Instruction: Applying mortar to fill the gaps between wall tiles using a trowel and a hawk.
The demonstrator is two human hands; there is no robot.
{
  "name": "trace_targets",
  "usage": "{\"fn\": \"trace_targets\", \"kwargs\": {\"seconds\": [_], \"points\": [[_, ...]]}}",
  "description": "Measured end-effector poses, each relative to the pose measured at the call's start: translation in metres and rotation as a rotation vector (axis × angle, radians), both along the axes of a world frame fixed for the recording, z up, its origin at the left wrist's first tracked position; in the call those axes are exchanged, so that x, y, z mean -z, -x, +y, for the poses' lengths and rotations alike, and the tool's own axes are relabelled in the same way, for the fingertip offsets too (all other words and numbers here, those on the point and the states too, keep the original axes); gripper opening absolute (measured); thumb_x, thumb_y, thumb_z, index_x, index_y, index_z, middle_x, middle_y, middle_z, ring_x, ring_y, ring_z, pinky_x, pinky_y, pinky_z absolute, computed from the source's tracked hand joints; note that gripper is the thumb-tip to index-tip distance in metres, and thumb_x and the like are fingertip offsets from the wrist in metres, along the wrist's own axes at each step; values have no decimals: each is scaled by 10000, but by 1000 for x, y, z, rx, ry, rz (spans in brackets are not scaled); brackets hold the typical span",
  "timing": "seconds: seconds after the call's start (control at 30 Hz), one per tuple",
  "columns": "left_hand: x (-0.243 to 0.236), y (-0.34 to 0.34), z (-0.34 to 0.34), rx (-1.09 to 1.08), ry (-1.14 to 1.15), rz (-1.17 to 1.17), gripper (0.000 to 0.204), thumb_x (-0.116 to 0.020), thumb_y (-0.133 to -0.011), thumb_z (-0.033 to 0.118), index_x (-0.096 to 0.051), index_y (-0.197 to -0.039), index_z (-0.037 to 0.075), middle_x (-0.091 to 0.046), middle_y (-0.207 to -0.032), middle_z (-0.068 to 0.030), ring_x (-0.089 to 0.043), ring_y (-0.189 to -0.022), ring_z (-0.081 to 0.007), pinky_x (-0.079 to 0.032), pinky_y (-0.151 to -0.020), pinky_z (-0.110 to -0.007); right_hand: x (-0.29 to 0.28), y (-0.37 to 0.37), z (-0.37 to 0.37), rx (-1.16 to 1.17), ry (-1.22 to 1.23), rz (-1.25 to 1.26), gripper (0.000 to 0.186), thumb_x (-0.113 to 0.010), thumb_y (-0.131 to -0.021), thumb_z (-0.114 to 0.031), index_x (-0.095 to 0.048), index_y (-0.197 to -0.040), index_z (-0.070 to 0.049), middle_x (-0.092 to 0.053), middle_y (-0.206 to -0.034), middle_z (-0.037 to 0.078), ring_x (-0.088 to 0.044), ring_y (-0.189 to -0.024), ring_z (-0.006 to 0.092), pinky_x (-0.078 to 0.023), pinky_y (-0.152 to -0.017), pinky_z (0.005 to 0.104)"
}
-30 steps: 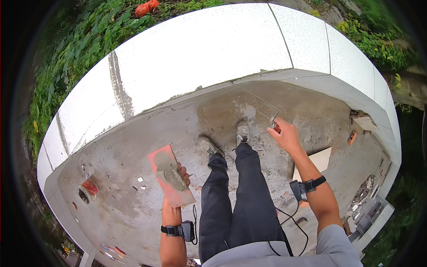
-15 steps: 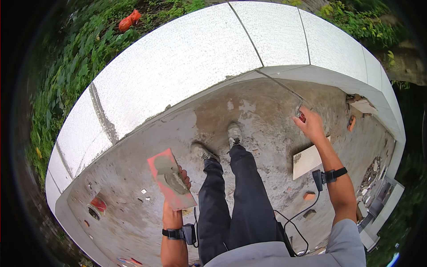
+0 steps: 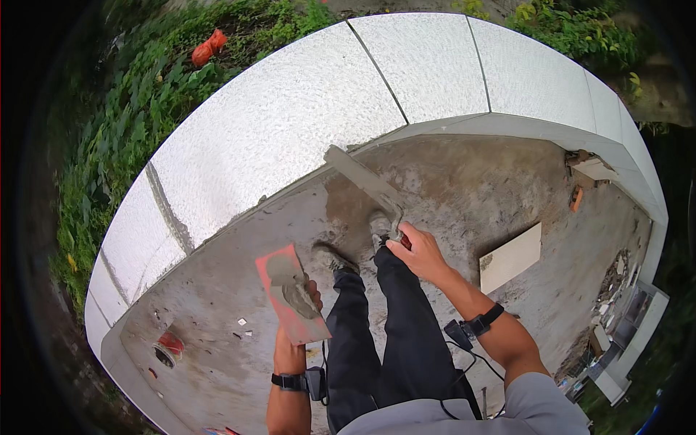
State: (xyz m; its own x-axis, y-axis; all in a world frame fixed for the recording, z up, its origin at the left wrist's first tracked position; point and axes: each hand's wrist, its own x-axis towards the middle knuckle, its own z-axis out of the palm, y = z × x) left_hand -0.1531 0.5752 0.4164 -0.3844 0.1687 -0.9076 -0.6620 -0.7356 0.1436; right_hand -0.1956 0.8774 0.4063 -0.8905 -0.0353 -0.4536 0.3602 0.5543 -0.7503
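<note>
My left hand (image 3: 312, 293) grips a pink rectangular board (image 3: 304, 330) from behind, with a lump of grey mortar (image 3: 283, 279) on its face. My right hand (image 3: 417, 254) is closed round the red handle of a long, narrow flat trowel (image 3: 359, 174) smeared grey. The trowel blade reaches up-left to the inner edge of the white speckled parapet (image 3: 239, 145), over my shoes; whether it touches the edge I cannot tell. A grey smeared strip runs across the parapet's top at left.
The curved parapet encloses a stained concrete floor (image 3: 457, 174). A pale panel (image 3: 510, 257) lies at right, a brick piece (image 3: 576, 199) beyond it. A red bucket (image 3: 171, 346) sits at left, rubble (image 3: 616, 283) along the right side. Plants (image 3: 123, 138) and an orange object (image 3: 208, 48) lie outside.
My right hand has moved left and down, bringing the trowel blade toward the parapet, its flat face now showing. The board in my left hand has shifted slightly right. The whole view has shifted slightly.
</note>
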Motion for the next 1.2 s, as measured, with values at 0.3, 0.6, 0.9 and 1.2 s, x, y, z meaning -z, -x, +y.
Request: {"fn": "trace_targets", "kwargs": {"seconds": [0.3, 0.6, 0.9, 1.2], "points": [[20, 0, 17, -60, -73, -60, 306, -514, -939, 408, -530, -957, 103, -360, -677, 34, -340, -560, -90, -303, -486, -245, -6, 6, 74, 226, -101, 13, 335, -671, -855, -272, -485, -858, 7, -465, -598, 150, -482, -541, 289, -371, -534, 404], [26, -17, 62, 109, -133, 106, 319, -500, -972, 371, -571, -1069, 76, -514, -807, 6, -499, -669, -108, -429, -570, -264, -74, -26, 84, -1, 735, -615, 285, -574, -908, -266, -619, -875, 14, -560, -659, 29, -528, -584, 98, -442, -545, 249], [20, 14, 103, 153, -174, 168, 332, -487, -986, 359, -576, -1107, 62, -553, -890, -9, -534, -736, -109, -456, -623, -271, -77, -41, 116, -163, 556, -846, 273, -540, -928, -258, -580, -776, -34, -559, -632, 25, -496, -529, 85, -416, -489, 248], [14, 80, 127, 118, -191, 283, 348, -474, -1000, 346, -580, -1145, 49, -593, -974, -23, -569, -803, -111, -484, -676, -278, -151, -11, 180, -300, -75, 15, 258, -704, -765, -176, -528, -776, 13, -484, -597, 188, -488, -499, 330, -385, -490, 362]]}}
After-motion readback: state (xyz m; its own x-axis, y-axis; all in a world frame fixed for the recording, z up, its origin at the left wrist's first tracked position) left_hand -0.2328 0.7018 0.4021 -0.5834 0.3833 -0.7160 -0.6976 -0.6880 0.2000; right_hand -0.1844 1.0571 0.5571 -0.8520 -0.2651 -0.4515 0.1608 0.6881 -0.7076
